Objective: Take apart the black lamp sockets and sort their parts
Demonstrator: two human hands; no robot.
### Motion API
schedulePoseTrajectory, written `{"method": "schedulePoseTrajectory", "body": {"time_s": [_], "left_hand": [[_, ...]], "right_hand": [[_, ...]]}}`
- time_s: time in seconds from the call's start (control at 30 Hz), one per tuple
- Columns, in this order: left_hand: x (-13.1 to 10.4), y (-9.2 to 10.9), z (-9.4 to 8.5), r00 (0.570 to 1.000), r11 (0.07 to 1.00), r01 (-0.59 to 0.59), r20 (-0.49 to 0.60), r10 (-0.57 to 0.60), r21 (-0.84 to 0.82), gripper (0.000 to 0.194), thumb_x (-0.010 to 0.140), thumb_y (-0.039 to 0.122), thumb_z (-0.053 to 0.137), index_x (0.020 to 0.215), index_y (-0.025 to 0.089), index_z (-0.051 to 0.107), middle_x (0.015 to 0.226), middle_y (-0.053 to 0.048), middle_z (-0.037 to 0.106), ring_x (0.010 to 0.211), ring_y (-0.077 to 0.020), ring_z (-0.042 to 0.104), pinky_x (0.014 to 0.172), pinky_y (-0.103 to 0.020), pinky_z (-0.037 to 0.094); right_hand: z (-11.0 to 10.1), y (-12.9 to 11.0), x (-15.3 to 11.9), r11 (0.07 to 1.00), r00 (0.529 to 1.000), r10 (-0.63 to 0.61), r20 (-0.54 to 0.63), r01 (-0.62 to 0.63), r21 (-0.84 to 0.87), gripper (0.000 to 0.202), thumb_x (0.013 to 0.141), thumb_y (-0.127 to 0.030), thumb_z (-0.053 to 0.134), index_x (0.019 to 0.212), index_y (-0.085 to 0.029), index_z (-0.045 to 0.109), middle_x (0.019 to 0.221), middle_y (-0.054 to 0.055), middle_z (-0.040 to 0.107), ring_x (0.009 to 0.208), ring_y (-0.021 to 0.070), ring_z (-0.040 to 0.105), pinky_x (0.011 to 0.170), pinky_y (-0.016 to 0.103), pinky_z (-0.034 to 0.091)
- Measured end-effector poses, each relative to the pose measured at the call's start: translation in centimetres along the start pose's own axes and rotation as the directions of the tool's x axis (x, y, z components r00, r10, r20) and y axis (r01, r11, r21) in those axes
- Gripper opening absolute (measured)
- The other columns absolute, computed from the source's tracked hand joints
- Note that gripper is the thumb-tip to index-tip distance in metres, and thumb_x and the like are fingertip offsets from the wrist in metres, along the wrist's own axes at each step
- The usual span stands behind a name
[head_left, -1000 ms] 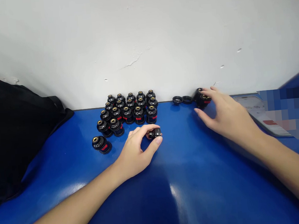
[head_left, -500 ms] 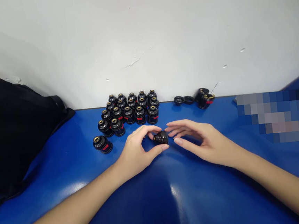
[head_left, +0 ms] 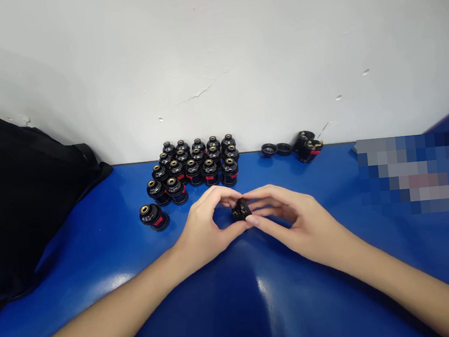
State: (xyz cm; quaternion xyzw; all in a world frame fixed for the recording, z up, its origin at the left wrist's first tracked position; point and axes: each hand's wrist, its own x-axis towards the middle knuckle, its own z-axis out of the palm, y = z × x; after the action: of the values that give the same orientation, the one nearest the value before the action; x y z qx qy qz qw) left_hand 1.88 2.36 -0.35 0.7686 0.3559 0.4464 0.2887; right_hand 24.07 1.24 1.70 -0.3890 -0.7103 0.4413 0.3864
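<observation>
Right hand [head_left: 303, 216] has swung over from the open black cups [head_left: 310, 152] by the worktop's [head_left: 205, 306] back edge. Now it's pinching a small black cap [head_left: 240, 210] along with the left hand [head_left: 204, 225], thumbs and fingertips on it, cap tipped sideways, just in front of the capped black pieces [head_left: 194, 172] lined up toward that edge.

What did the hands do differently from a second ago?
The right hand moved from over the pair of black parts near the wall, left and toward the person, and now pinches the small black piece too. The left hand had that piece already and hasn't let go. The rows of black pieces stayed put.
</observation>
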Motion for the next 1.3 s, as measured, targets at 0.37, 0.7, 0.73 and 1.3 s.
{"method": "schedulePoseTrajectory", "body": {"time_s": [0.37,0.7,0.73,1.3], "left_hand": [[0.0,0.4,-0.2,1.000,0.993,0.019,-0.012,-0.018,0.115,0.033,0.096,0.022,0.076,0.127,0.025,0.065,0.125,-0.007,0.074,0.115,-0.0232,0.071,0.105,-0.042,0.059],[0.1,0.7,-0.3,0.999,0.986,0.022,-0.031,-0.017,0.168,0.026,0.099,0.017,0.069,0.124,0.023,0.066,0.126,-0.008,0.072,0.121,-0.0232,0.066,0.108,-0.042,0.053],[0.1,0.7,-0.3,0.999,0.986,0.022,-0.033,-0.017,0.168,0.026,0.099,0.017,0.069,0.124,0.023,0.066,0.125,-0.008,0.071,0.121,-0.0232,0.066,0.108,-0.042,0.053],[0.2,0.7,-0.3,0.997,0.983,0.040,-0.067,-0.028,0.180,0.025,0.099,0.015,0.066,0.122,0.024,0.066,0.127,-0.009,0.068,0.124,-0.0241,0.064,0.111,-0.046,0.050]], "right_hand": [[-4.0,-0.1,1.5,0.762,0.963,-0.268,-0.040,0.186,-0.621,0.015,0.102,-0.031,0.063,0.103,-0.029,0.078,0.138,0.006,0.077,0.120,0.0328,0.077,0.103,0.053,0.065],[-9.5,2.9,7.5,0.496,0.929,-0.351,-0.116,0.079,-0.865,0.026,0.098,-0.023,0.057,0.103,-0.020,0.082,0.126,0.014,0.079,0.110,0.0333,0.078,0.103,0.053,0.061],[-9.6,3.2,7.8,0.492,0.935,-0.335,-0.113,0.072,-0.868,0.027,0.099,-0.023,0.056,0.105,-0.020,0.082,0.126,0.014,0.079,0.110,0.0335,0.078,0.104,0.053,0.061],[-9.3,4.8,8.5,0.311,0.969,-0.248,-0.005,0.075,-0.948,0.038,0.106,-0.025,0.043,0.117,-0.017,0.078,0.127,0.017,0.077,0.110,0.0334,0.074,0.099,0.050,0.060]]}}
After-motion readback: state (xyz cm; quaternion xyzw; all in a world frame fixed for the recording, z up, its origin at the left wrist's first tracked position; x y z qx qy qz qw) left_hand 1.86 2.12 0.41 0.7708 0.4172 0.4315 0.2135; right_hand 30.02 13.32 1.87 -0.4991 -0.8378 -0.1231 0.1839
